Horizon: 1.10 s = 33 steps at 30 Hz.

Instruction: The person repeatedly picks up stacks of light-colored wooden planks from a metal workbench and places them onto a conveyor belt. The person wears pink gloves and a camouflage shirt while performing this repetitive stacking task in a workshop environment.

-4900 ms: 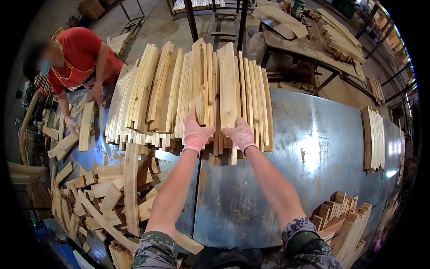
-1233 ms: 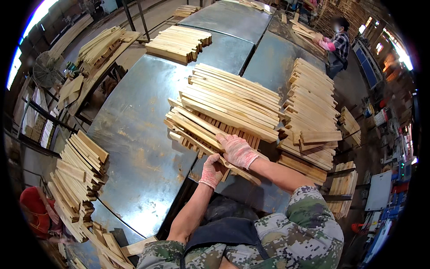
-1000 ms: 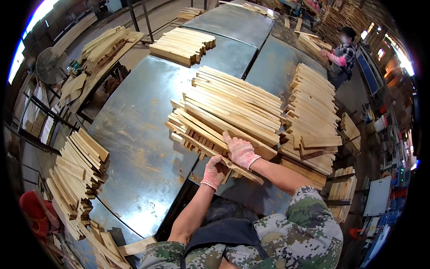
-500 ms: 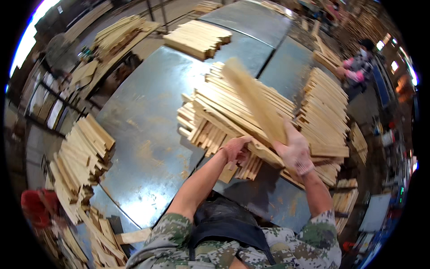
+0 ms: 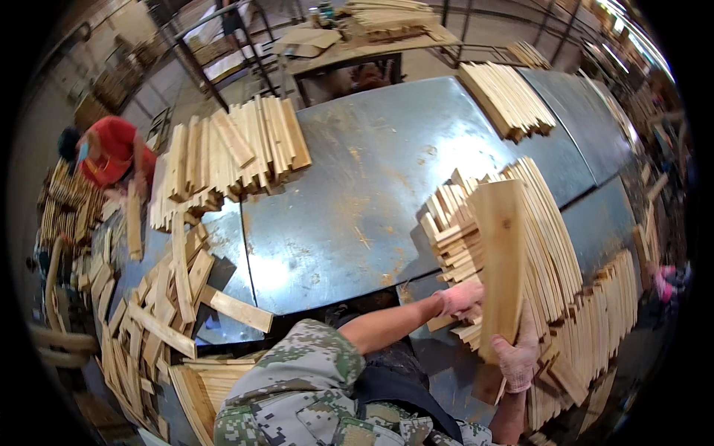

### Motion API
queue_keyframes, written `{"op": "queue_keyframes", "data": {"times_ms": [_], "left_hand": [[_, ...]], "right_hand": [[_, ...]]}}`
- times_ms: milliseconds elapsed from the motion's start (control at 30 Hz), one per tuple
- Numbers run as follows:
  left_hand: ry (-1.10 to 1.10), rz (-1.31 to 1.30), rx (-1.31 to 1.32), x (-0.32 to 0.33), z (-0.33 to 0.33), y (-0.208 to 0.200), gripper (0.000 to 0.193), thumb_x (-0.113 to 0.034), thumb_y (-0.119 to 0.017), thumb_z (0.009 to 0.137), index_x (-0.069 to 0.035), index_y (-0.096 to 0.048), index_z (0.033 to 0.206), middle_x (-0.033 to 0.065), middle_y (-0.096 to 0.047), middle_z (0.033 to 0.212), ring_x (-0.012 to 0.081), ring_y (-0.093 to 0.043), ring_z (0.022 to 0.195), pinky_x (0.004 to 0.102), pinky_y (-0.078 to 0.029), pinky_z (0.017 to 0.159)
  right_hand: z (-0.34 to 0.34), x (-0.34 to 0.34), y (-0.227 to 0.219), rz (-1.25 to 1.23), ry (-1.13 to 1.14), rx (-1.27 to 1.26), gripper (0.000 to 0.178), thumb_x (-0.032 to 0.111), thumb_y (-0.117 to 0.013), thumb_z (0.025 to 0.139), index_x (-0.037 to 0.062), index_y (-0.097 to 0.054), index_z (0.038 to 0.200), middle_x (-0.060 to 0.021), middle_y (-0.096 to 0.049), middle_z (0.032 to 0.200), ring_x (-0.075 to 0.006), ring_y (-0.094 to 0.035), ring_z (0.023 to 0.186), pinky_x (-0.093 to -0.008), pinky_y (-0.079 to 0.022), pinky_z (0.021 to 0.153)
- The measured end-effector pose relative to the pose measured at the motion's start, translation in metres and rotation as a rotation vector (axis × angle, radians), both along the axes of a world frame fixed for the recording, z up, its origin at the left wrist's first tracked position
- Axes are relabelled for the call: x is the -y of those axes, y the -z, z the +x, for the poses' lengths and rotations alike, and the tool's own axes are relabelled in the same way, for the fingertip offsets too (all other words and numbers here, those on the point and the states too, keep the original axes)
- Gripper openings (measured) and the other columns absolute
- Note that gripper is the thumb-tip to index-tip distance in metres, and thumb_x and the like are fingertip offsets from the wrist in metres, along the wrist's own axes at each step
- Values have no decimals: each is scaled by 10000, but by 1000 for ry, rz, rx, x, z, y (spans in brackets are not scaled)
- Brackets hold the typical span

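Observation:
In my right hand (image 5: pixel 518 355) is a wide wooden board (image 5: pixel 500 260), gripped near its lower end with the thumb across its face. The board stands tilted up over a stack of wooden slats (image 5: pixel 549 230) on the metal table. My left hand (image 5: pixel 461 299), in a pinkish glove, reaches in from the left against the near side of that stack. Its fingertips go out of sight behind the board, so whether they grip anything is hidden. More slats (image 5: pixel 602 327) stand in a row to the right of my right hand.
The metal-topped table (image 5: pixel 349 193) bears another slat stack (image 5: pixel 506 100) at the far right and a slat pile (image 5: pixel 230 149) at the far left. Loose boards (image 5: pixel 160 312) lie jumbled at the left. A person in red (image 5: pixel 115 160) works beyond them.
My view has turned left, so the table and stacks sit farther right in it. The board in my right hand has swung more upright, its broad face now showing.

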<state>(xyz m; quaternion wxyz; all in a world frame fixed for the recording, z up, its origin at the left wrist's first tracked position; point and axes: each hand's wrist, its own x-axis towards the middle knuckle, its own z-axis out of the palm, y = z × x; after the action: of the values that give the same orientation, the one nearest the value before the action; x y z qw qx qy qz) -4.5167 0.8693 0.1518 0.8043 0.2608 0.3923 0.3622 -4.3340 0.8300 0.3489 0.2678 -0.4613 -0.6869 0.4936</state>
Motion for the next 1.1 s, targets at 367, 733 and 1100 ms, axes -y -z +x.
{"op": "queue_keyframes", "data": {"times_ms": [367,733,1100], "left_hand": [[-933,-552,-529,418,-124,53,422,-364,-731,966,-1,-766,1177,82,-754,1021,176,-682,912,342,-549,831],[-587,-365,-1807,533,-85,-79,775,-380,-832,738,-80,-608,1416,192,-629,1397,368,-522,1392,563,-332,1215],[-991,-1281,-1531,863,-20,-10,226,-304,-786,763,-148,-765,925,152,-731,896,385,-714,885,491,-562,798]], "right_hand": [[-214,82,92,-139,-1144,430,907,105,-793,833,77,-396,1648,-224,-681,1408,-295,-680,1280,-355,-510,1085],[-316,298,111,703,-2155,706,497,226,-722,885,89,-552,1332,-169,-730,1191,-372,-699,1157,-485,-570,968],[-359,393,120,245,-1755,78,683,255,-791,893,84,-563,1513,-177,-699,1309,-350,-656,1236,-441,-509,1082]]}}
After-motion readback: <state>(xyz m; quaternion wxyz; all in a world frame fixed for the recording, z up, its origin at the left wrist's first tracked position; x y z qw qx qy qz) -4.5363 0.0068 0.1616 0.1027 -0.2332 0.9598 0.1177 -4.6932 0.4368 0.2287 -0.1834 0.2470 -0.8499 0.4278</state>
